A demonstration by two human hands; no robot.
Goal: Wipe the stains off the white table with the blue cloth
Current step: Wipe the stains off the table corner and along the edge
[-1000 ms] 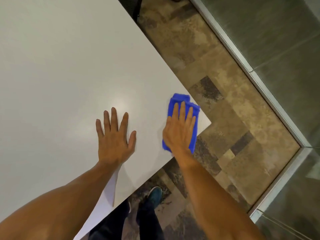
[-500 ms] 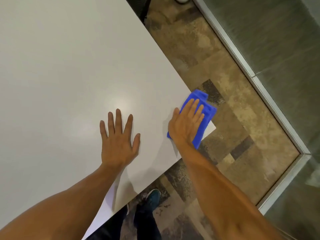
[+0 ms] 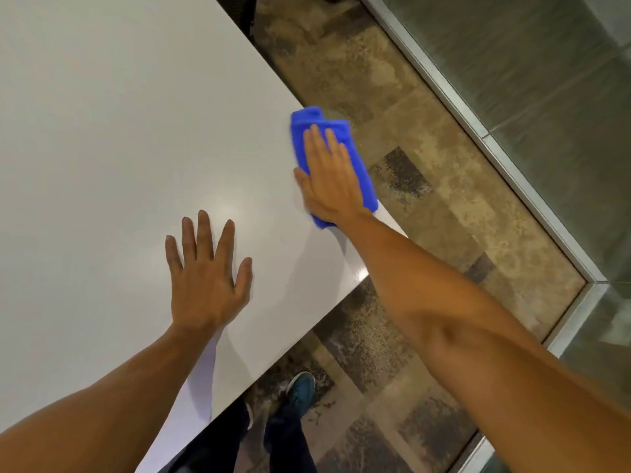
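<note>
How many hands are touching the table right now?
2. The left hand lies flat and spread on the white table, near its front edge. The right hand presses the blue cloth down along the table's right edge, so it may touch only cloth.

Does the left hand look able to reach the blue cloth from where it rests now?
Probably yes. The left hand lies flat and open on the white table, and only bare tabletop separates it from the blue cloth. However, the right hand presses flat on the cloth and covers most of it.
</note>
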